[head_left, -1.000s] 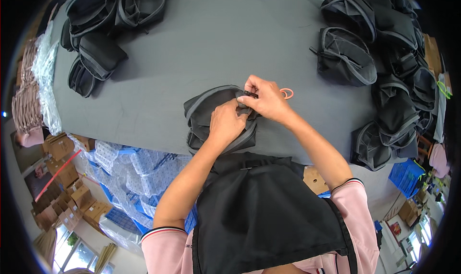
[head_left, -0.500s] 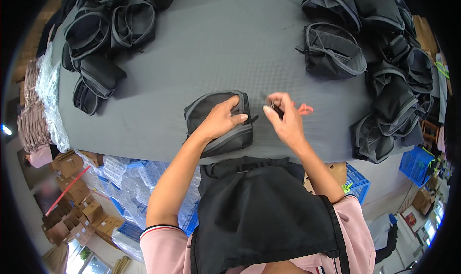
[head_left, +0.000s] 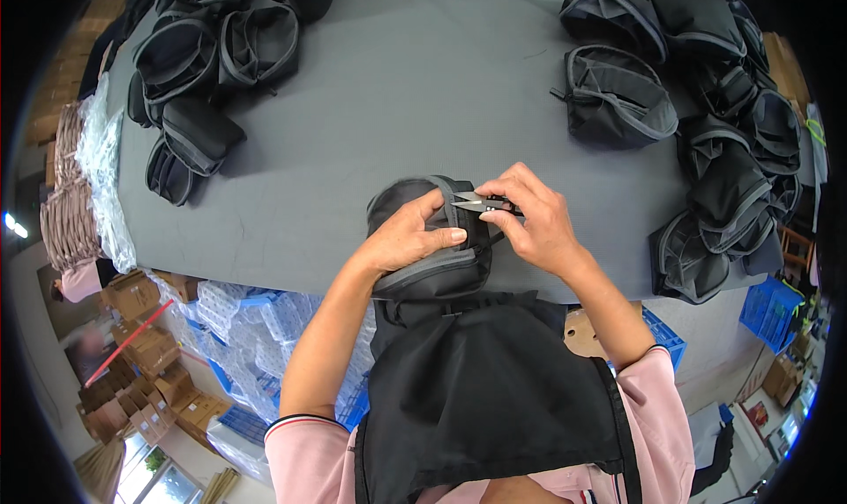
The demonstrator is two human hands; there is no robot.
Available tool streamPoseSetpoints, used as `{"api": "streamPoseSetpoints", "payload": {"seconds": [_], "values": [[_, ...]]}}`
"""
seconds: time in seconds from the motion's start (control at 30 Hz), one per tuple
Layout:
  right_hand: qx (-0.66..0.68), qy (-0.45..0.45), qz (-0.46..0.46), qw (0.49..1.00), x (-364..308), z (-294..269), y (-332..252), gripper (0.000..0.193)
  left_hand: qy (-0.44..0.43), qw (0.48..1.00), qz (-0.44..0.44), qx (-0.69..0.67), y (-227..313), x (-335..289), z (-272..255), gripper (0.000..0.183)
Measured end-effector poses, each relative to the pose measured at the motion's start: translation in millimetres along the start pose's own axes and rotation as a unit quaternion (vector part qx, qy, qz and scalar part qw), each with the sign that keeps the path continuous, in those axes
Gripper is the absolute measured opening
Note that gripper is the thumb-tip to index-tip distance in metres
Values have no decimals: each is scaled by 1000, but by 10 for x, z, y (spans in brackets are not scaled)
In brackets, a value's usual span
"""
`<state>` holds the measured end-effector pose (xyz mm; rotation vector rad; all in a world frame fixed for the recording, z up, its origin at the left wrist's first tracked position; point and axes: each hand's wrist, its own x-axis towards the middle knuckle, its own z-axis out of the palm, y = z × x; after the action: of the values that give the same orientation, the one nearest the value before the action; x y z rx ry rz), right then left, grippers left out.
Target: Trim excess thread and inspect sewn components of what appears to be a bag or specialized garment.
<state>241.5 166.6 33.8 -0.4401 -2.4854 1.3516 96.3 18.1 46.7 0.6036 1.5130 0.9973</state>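
Note:
My left hand [head_left: 407, 236] grips a black zip pouch [head_left: 434, 274] with grey zip edging at the table's near edge. Its thumb lies on the outside and the fingers reach into the opening. In my right hand [head_left: 540, 220] is a pair of thread snips [head_left: 479, 204], pinched between thumb and fingers. The pointed metal blades face left and lie over the pouch's right-hand edge, slightly parted. Whether a thread sits between the blades is too small to tell.
The grey table [head_left: 423, 89] carries a group of black pouches [head_left: 190, 133] at the far left and a larger pile [head_left: 723, 186] along the right. One unzipped pouch [head_left: 618, 98] lies beside that pile. Below the table's left edge are blue crates with clear bubble wrap [head_left: 238, 327].
My right hand has brought the snips left onto the pouch's edge. The pouch, still in my left hand, appears slightly further right. An orange item beside my right hand no longer shows.

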Motion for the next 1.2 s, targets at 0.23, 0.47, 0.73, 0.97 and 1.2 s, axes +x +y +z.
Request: {"api": "streamPoseSetpoints", "payload": {"seconds": [0.23, 0.47, 0.73, 0.97, 1.2], "values": [[-43, -73, -128, 988, 168, -232, -38, 23, -94, 994, -31, 42, 10, -113, -105, 44], [-71, -149, -200, 966, 193, -326, -120, 19, -166, 979, -40, 107, -106, -154, -150, 38], [24, -103, -87, 991, -20, -312, -207, 21, -155, 984, -12, 86, -47, -229, -62, 39], [46, -28, -81, 995, -238, -98, -211, 19, -33, 999, 15, -37, -30, -387, 110, 42], [13, 3, -14, 1000, -588, -84, -294, 21, 66, 994, 28, -83, -117, -390, 281, 35]]}}
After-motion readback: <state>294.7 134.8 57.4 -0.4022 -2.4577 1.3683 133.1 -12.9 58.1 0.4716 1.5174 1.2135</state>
